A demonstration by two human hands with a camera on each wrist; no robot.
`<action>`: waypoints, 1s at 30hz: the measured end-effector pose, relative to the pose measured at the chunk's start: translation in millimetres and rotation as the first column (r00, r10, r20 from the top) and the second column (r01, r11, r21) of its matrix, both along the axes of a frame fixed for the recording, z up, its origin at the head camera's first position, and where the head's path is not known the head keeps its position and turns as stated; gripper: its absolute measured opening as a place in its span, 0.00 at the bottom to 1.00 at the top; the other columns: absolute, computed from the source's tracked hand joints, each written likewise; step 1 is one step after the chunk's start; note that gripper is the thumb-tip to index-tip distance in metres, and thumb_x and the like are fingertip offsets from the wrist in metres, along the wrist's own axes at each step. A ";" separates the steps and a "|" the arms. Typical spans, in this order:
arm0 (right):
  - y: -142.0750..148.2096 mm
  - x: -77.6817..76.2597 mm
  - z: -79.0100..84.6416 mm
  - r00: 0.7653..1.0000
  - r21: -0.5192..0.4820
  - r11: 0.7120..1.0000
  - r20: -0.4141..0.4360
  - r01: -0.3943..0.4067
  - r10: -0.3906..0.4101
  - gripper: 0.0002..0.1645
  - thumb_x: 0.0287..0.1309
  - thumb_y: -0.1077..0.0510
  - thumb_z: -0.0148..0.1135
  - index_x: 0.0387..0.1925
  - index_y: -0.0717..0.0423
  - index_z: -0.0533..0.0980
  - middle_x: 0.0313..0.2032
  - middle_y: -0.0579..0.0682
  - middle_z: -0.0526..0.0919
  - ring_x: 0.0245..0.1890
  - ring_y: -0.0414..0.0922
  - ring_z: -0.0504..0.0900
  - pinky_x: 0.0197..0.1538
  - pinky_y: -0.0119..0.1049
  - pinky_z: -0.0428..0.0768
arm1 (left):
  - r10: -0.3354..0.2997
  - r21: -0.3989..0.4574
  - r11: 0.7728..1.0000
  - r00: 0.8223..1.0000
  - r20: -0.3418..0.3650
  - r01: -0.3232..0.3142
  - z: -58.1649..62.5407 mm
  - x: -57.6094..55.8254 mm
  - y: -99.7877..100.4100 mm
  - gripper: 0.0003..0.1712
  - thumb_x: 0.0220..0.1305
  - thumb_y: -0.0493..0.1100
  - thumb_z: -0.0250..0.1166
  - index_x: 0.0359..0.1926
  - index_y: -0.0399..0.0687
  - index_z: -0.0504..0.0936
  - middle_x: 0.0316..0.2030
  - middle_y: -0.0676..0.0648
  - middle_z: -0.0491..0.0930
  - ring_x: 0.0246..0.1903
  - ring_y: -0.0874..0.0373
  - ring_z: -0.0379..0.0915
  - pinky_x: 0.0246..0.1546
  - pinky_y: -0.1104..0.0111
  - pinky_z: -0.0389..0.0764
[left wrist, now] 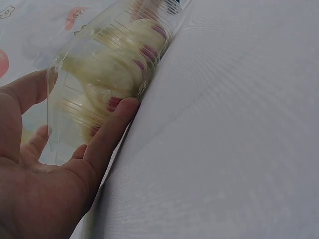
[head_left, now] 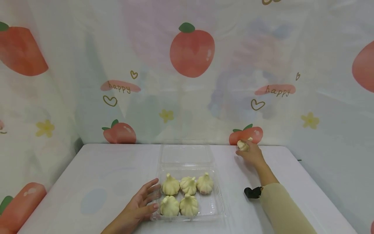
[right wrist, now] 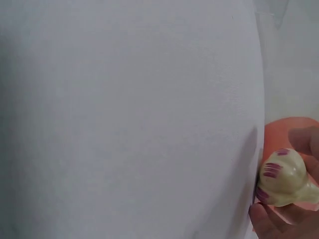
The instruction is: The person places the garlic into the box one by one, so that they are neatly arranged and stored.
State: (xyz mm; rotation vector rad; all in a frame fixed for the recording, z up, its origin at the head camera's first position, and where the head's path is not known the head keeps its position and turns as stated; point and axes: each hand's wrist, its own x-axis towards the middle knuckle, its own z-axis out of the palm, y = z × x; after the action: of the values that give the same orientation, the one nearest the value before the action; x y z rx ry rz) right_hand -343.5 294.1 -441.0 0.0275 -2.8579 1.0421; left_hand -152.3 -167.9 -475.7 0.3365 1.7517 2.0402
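Observation:
At the table's far right edge, my right hand [head_left: 252, 154] grips a pale garlic bulb [head_left: 243, 146] between thumb and fingers. Purple streaks mark this garlic bulb [right wrist: 283, 177] in the right wrist view. A clear plastic box [head_left: 211, 208] lies with its lid folded back, holding several garlic bulbs [head_left: 189, 204]: a back row of three and two in front, at left and middle. The front right of the box is bare. My left hand [head_left: 141, 207] rests its extended fingers against the box's left wall. The left wrist view shows thumb and fingertips [left wrist: 128, 105] touching the clear plastic.
The transparent lid [head_left: 187, 155] lies toward the back of the white table [head_left: 117, 169]. Behind it hangs a patterned curtain [head_left: 187, 104] with printed fruit and hearts. A black device [head_left: 252, 192] sits at my right sleeve's cuff.

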 end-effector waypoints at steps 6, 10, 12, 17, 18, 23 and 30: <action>-0.5 1.9 -2.0 0.998 -0.032 0.998 -0.014 0.057 -0.057 0.34 0.64 0.54 0.62 0.67 0.62 0.65 0.63 0.72 0.68 0.58 0.65 0.67 0.56 0.62 0.68 | 0.007 0.002 1.000 1.000 0.004 -0.007 -0.1 -0.4 -0.2 0.40 0.75 0.41 0.57 0.79 0.59 0.46 0.77 0.37 0.43 0.74 0.31 0.42 0.56 0.47 0.75; -0.6 8.3 -3.0 0.997 -0.075 0.995 -0.026 0.070 -0.072 0.31 0.65 0.55 0.61 0.65 0.62 0.67 0.65 0.70 0.67 0.60 0.64 0.66 0.57 0.60 0.68 | 0.007 0.006 1.000 1.000 0.002 -0.007 -0.8 -0.9 -0.2 0.41 0.75 0.41 0.57 0.79 0.58 0.46 0.77 0.37 0.43 0.74 0.31 0.42 0.57 0.47 0.75; -0.9 13.0 -3.3 0.997 -0.096 0.993 -0.032 0.073 -0.076 0.30 0.66 0.55 0.61 0.65 0.62 0.67 0.65 0.69 0.67 0.59 0.63 0.67 0.56 0.57 0.70 | 0.004 0.008 1.000 1.000 0.002 -0.004 -1.4 -1.2 -0.3 0.41 0.75 0.41 0.57 0.79 0.58 0.46 0.77 0.37 0.42 0.74 0.31 0.41 0.57 0.47 0.74; -1.8 23.8 -1.7 0.997 -0.145 0.988 -0.057 0.049 -0.058 0.29 0.66 0.55 0.62 0.64 0.60 0.68 0.66 0.68 0.67 0.58 0.64 0.74 0.51 0.49 0.75 | -0.002 0.010 1.000 1.000 0.000 0.002 -2.7 -1.2 -0.7 0.41 0.75 0.41 0.57 0.79 0.57 0.45 0.77 0.36 0.42 0.74 0.30 0.40 0.56 0.47 0.74; -2.1 25.7 -1.1 0.997 -0.154 0.987 -0.062 0.042 -0.052 0.28 0.66 0.55 0.62 0.64 0.59 0.69 0.67 0.68 0.67 0.58 0.65 0.75 0.51 0.48 0.75 | -0.001 0.010 1.000 1.000 -0.002 0.001 -2.9 -1.1 -0.8 0.41 0.75 0.41 0.57 0.79 0.58 0.45 0.77 0.36 0.42 0.74 0.30 0.40 0.56 0.47 0.74; -4.3 36.2 3.2 0.996 -0.186 0.982 -0.090 0.008 -0.025 0.28 0.66 0.54 0.63 0.63 0.57 0.69 0.68 0.66 0.65 0.59 0.67 0.76 0.51 0.46 0.77 | -0.001 0.009 1.000 1.000 -0.012 0.001 -3.2 -1.2 -1.3 0.41 0.75 0.41 0.56 0.79 0.58 0.45 0.77 0.37 0.42 0.74 0.31 0.40 0.56 0.46 0.74; -10.1 57.3 12.9 0.995 -0.184 0.983 -0.095 -0.021 0.003 0.30 0.66 0.51 0.64 0.65 0.54 0.68 0.70 0.63 0.64 0.60 0.67 0.75 0.47 0.40 0.79 | -0.003 0.010 1.000 1.000 -0.006 0.003 -2.4 -1.3 -0.2 0.40 0.75 0.41 0.56 0.79 0.58 0.45 0.77 0.37 0.42 0.74 0.31 0.40 0.56 0.47 0.74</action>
State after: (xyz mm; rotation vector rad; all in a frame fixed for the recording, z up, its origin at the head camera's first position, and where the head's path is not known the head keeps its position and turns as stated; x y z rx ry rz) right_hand -286.2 284.0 -428.1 0.0777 -2.6691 1.2681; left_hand -153.6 -168.1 -478.0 0.3483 1.7447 2.0486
